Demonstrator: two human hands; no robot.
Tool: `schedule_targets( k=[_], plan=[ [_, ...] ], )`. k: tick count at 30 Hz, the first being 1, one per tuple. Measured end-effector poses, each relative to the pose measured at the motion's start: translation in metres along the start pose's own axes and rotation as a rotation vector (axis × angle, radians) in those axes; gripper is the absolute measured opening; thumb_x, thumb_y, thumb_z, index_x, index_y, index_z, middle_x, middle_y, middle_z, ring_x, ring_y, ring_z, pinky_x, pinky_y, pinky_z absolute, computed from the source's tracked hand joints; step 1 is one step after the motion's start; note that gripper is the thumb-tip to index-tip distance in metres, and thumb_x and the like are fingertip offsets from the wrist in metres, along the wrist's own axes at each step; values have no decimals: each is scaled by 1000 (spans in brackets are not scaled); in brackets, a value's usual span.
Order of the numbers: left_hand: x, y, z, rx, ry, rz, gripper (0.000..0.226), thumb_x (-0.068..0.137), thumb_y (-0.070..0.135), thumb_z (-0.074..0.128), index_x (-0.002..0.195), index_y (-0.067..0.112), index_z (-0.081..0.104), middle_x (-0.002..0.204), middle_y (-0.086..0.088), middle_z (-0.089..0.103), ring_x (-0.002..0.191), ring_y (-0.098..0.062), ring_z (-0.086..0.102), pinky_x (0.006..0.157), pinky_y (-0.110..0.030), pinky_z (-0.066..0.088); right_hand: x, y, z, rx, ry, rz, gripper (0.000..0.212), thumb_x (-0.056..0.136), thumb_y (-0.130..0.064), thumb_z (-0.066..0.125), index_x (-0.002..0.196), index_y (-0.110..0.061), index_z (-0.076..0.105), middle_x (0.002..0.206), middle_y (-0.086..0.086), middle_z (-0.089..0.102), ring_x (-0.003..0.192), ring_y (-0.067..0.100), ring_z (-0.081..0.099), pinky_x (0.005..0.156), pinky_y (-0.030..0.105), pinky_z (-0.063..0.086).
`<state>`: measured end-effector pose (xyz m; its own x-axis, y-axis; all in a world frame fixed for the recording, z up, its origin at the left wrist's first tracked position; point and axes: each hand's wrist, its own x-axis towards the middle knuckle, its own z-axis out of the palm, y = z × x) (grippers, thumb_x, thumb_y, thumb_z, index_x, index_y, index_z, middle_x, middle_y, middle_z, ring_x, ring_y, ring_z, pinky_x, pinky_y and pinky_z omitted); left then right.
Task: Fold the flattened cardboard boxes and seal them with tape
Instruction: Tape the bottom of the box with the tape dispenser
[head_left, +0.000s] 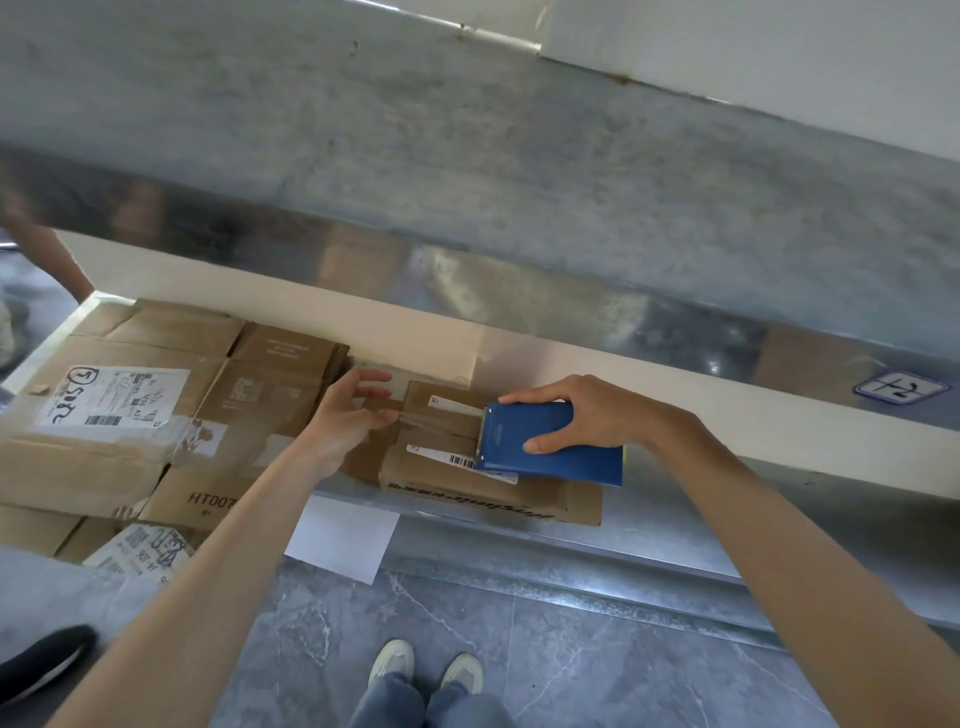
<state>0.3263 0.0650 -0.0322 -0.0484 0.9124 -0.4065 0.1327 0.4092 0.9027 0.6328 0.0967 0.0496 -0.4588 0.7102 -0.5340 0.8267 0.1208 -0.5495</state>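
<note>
Small box (441, 467) sits mid-worktop (675, 519), by the near edge. Right hand (587, 410) grips a blue tape dispenser (545, 441) lying on the box top. Clear tape (441, 422) runs left from it to the left hand (348, 421): thumb on the tape end, fingers loosely spread. Flattened boxes (130, 415) are stacked just left. A white sheet (343, 535) overhangs the near edge.

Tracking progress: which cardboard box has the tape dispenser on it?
The small brown cardboard box under the blue tape dispenser held by the right hand; the flattened cardboard boxes lie to its left.
</note>
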Motion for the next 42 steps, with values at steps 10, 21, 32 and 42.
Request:
schedule_targets(
  k=[10,21,32,42],
  plan=[
    [-1,-16,4,-1,31,82,41,90,-6,65,125,14,57,125,-4,59,98,-15,64,80,-29,56,1,1,1,5,8,-7,58,81,-54,75,132,-63,48,129,-20,58,102,3,60,87,28,54],
    [0,-31,11,172,86,251,41,93,-3,61,125,21,54,122,10,57,107,-19,62,95,-39,54,-2,0,4,2,30,6,57,82,-53,75,130,-64,46,126,-20,58,100,1,58,83,24,52],
    [-4,-44,8,246,140,377,44,88,-6,65,115,28,55,105,21,61,78,-1,63,71,-10,51,-4,-2,5,15,37,38,58,81,-52,76,131,-63,48,125,-21,60,100,2,61,89,31,54],
    [1,-42,2,339,177,469,40,83,4,74,113,25,57,103,18,60,89,8,58,76,-8,47,-3,-4,6,42,43,76,53,79,-53,77,118,-73,47,116,-28,60,94,-1,62,81,23,53]
  ],
)
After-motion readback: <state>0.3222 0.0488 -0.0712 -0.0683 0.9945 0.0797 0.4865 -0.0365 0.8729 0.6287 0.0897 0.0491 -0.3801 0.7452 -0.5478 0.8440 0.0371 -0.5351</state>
